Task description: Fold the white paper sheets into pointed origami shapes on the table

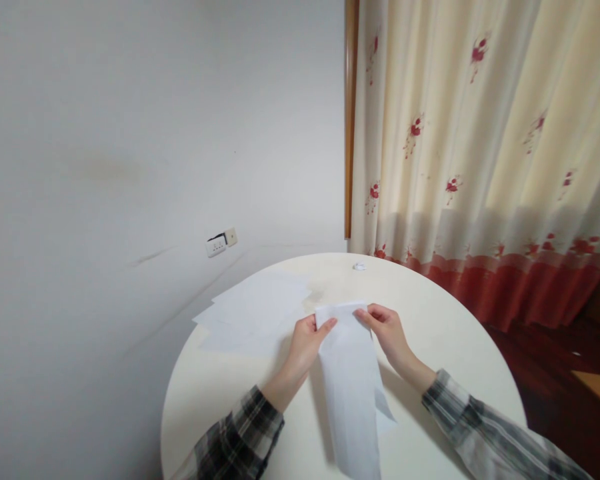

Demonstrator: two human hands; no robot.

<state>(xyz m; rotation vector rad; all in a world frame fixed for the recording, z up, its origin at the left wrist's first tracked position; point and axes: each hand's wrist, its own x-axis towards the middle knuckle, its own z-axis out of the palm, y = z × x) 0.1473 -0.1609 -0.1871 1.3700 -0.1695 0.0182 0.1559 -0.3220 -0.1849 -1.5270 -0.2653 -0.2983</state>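
Note:
A long folded white paper sheet [353, 387] lies on the round cream table [445, 327], running from the table's middle toward me. My left hand [307, 343] pinches its far left corner, fingers closed on the edge. My right hand [386, 330] pinches the far right corner the same way. Both sleeves are plaid. A second layer of the paper sticks out at the sheet's right side.
A loose stack of white sheets [255, 310] lies fanned at the table's left, overhanging the edge. A small crumpled white scrap [360, 267] sits near the far edge. A wall with a socket [221, 243] is to the left, a flowered curtain [485, 153] behind.

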